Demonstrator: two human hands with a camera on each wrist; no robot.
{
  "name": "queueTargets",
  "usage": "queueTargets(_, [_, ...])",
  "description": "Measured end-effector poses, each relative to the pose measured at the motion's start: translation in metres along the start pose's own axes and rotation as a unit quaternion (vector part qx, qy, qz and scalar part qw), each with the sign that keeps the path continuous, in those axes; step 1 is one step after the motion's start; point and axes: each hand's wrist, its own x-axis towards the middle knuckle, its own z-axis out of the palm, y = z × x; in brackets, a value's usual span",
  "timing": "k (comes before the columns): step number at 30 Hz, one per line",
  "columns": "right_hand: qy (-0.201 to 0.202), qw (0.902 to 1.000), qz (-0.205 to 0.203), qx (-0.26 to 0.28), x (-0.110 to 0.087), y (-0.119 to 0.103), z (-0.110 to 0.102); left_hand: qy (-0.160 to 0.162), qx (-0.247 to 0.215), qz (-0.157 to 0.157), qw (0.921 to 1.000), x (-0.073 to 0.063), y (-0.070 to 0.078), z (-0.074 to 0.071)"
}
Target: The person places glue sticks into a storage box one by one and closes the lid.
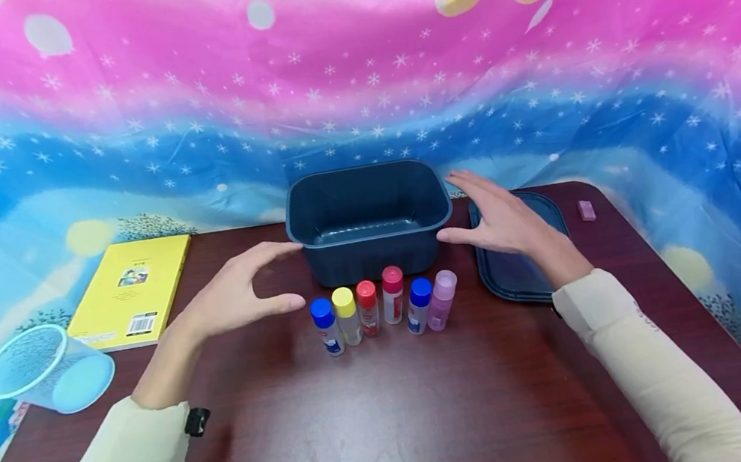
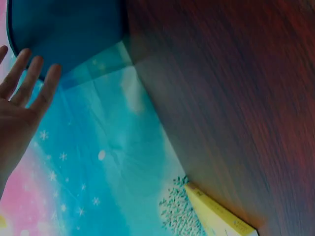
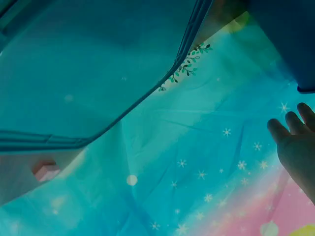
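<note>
A dark blue-grey plastic bin stands upright, its inside showing bare walls and floor. My left hand is at its left, fingers extended and thumb spread; whether the fingertips touch the rim I cannot tell. At the right side my right hand is spread likewise, thumb near the front corner, holding nothing. In front of the bin stand several small capped tubes: a blue-capped one, a yellow-capped one, red-capped ones, another blue-capped one and a pink one.
Right of the bin lies a dark lid, partly under my right forearm. A pink eraser-like block is near the right edge. At left are a yellow book and a light blue mesh basket, tipped over. A patterned cloth hangs behind.
</note>
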Motion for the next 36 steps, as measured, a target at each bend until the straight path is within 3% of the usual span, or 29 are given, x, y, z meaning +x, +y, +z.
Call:
queueTargets(3, [0.001, 0.9998, -0.006, 0.02, 0.003, 0.0, 0.002, -0.012, -0.055, 0.009, 0.9983, 0.001, 0.0, 0.002])
queueTargets(10, [0.001, 0.9985, -0.006, 0.054, 0.007, -0.001, 0.006, -0.034, -0.092, 0.018, 0.995, 0.004, 0.007, 0.008])
queueTargets(18, [0.002, 0.9959, -0.001, 0.09, 0.009, -0.003, 0.008, -0.067, -0.189, 0.029, 0.9792, 0.007, 0.008, 0.016])
queueTargets(30, [0.008, 0.99, -0.005, 0.141, 0.011, -0.002, 0.012, -0.124, -0.222, 0.018, 0.967, 0.008, 0.011, 0.026])
queueTargets(36, [0.007, 0.987, -0.005, 0.161, 0.012, -0.001, 0.012, -0.127, -0.228, 0.026, 0.9651, 0.009, 0.01, 0.027])
